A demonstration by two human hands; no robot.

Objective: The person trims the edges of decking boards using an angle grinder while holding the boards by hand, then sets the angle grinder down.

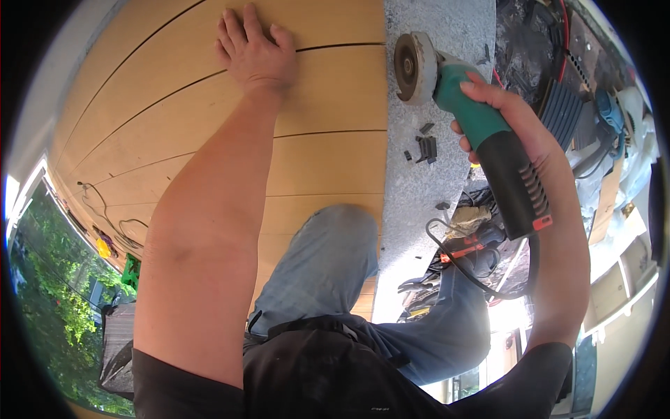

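My left hand [257,50] lies flat on the tan decking boards [328,91], its fingers spread across the boards near a dark gap. In my right hand [499,105] is a green and black angle grinder [481,115], gripped around its body. The grinder's disc and metal guard [417,68] point up and to the left, above the grey stone slab [447,21] beside the deck edge. Whether the disc is turning I cannot tell. Small black clips [426,149] lie on the slab below the disc.
The grinder's cable [460,269] loops down near my right leg. Tools, including a red and black power tool [474,251], lie beyond the slab. Dark ribbed strips [558,112] and plastic bags [631,146] are at the right. A thin cord [105,209] rests on the deck's left.
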